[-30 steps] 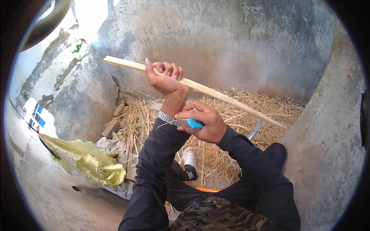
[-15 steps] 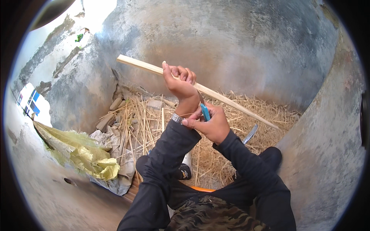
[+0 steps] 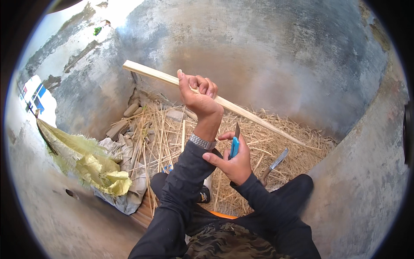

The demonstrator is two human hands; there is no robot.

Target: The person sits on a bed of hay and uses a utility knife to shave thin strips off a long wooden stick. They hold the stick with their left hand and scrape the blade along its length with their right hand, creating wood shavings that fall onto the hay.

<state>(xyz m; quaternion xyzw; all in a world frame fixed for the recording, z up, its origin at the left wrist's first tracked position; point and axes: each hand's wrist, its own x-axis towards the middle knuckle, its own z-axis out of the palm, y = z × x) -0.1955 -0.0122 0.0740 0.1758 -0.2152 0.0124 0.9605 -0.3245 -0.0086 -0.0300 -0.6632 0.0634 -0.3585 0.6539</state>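
Observation:
My left hand [image 3: 200, 93] is raised in front of me, its fingers wrapped round a long pale wooden strip [image 3: 254, 117]. The strip slants from the upper left down to the right, its far right end close over the straw. A metal-banded wristwatch [image 3: 202, 141] sits on my left wrist. Close beside it, my right hand [image 3: 237, 162] holds a utility knife [image 3: 234, 146] with a blue handle, its blade pointing up. The blade is apart from the strip. My right thumb reaches toward the left sleeve cuff.
Straw and shavings [image 3: 276, 138] cover the floor. A knife with a wooden handle [image 3: 274, 166] lies there near my right knee. Rough plastered walls [image 3: 258, 52] close in around me. At the left are a yellowish sack [image 3: 99, 166] and several stones or bricks [image 3: 118, 128].
My right hand has drawn back down from the strip with the utility knife, whose blade now points up. The left hand keeps its hold on the strip.

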